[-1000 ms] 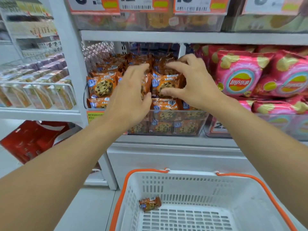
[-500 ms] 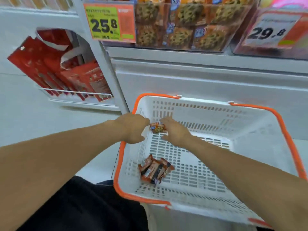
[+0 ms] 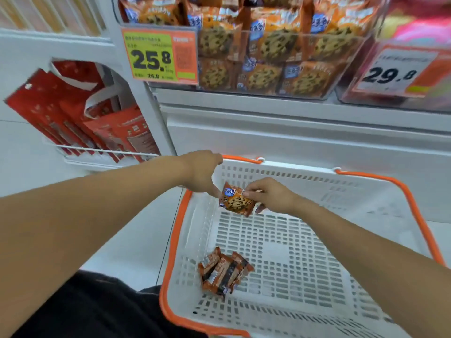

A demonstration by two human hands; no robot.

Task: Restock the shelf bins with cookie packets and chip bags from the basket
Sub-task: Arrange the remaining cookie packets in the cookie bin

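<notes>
The packet point(image 3: 236, 200) is a small orange wrapper printed with a chocolate-chip cookie and a blue-and-white label at its upper left corner; it is tilted, held in the air over the far left part of the basket point(image 3: 317, 181), above the floor of it. The right hand point(image 3: 271, 196) pinches the packet's right edge, fingertips curled onto the top and the thumb below, so the fingers are narrow and closed on the wrapper. The left hand point(image 3: 202, 173) reaches over the basket's orange rim, its back to the camera; a fingertip or thumb meets the packet's left edge, but how the rest of its fingers lie is hidden, so I cannot tell whether it grips. On the slotted white floor of the basket, nearer the person, lies a small pile point(image 3: 223, 273) of like orange packets, face down or on edge, touching one another. Above, on the shelf, a clear bin point(image 3: 273, 57) is stacked with the same cookie packets, a green-and-orange tag point(image 3: 159, 58) reading 25.8 at its left. To its right a second bin carries a tag point(image 3: 396, 71) reading 29.8.
</notes>
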